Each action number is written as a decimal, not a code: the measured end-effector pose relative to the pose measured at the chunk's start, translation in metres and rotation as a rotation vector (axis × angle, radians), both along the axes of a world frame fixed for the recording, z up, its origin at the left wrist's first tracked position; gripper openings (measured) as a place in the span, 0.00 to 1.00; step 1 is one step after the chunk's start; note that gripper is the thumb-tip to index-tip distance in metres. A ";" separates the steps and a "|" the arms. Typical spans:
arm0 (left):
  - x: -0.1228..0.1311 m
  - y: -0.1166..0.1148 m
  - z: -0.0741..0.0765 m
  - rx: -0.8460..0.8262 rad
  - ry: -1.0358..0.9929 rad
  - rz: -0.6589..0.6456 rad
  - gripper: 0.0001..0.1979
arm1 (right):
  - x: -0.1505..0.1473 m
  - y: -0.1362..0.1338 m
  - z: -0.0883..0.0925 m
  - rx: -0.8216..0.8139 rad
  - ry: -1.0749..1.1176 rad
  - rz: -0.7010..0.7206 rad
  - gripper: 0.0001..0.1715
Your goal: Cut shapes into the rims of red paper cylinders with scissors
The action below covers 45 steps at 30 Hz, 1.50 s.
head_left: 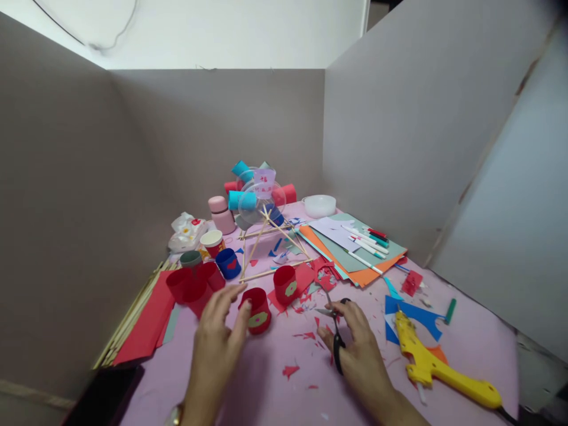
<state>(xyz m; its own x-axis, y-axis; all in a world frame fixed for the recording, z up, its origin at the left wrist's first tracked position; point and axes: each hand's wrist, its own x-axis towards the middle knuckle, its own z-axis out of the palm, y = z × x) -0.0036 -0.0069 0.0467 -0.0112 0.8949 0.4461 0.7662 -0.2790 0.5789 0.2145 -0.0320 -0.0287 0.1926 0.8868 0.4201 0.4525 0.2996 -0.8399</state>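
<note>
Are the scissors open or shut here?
Open. The scissors are in the right hand, with their two blades spread apart: one points forward, the other off to the left.

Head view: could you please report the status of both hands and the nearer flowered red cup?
Right hand holding scissors, blades apart. Left hand open beside nearer flowered red cup, contact unclear. Cup upright. Red paper scraps between the hands.

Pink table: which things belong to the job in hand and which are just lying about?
Likely the job:
scissors, in the right hand
flower-decorated red cup, by the left hand
red scraps

Probably lying about:
pink flask
white packet
</note>
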 end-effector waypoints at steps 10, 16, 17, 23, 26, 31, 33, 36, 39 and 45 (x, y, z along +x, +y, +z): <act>-0.015 0.041 0.019 -0.330 0.033 0.011 0.06 | -0.003 0.000 0.005 -0.160 0.123 0.142 0.16; 0.002 0.016 0.006 -0.358 -0.461 -0.042 0.11 | -0.007 0.001 0.008 -0.248 0.547 0.301 0.20; 0.008 0.013 0.000 -0.384 -0.537 -0.063 0.11 | -0.008 0.001 0.009 -0.226 0.616 0.337 0.22; 0.034 0.008 -0.032 -0.581 -0.852 -0.149 0.13 | -0.007 0.002 0.016 -0.134 0.848 0.464 0.33; 0.036 0.006 -0.036 -0.643 -0.937 -0.173 0.16 | -0.004 0.002 0.017 -0.167 0.948 0.487 0.30; 0.034 0.002 -0.036 -0.559 -1.040 -0.206 0.17 | -0.002 0.002 0.013 -0.320 1.151 0.478 0.32; 0.035 0.000 -0.038 -0.434 -1.082 -0.253 0.26 | -0.003 0.003 0.010 -0.385 1.226 0.507 0.31; 0.043 -0.008 -0.042 -0.296 -1.066 -0.351 0.44 | -0.006 0.004 0.007 -0.443 1.290 0.601 0.29; 0.055 -0.021 -0.044 -0.387 -0.978 -0.376 0.53 | -0.010 0.004 0.005 -0.472 1.292 0.718 0.29; 0.063 -0.035 -0.044 -0.531 -0.954 -0.363 0.38 | -0.017 0.000 0.003 -0.538 1.273 0.827 0.31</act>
<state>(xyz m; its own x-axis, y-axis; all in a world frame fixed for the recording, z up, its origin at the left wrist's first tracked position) 0.0593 -0.0417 0.0028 0.1551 0.9871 -0.0400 -0.1225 0.0594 0.9907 0.1973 -0.0317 -0.0255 -0.4269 0.9043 -0.0093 -0.7152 -0.3439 -0.6084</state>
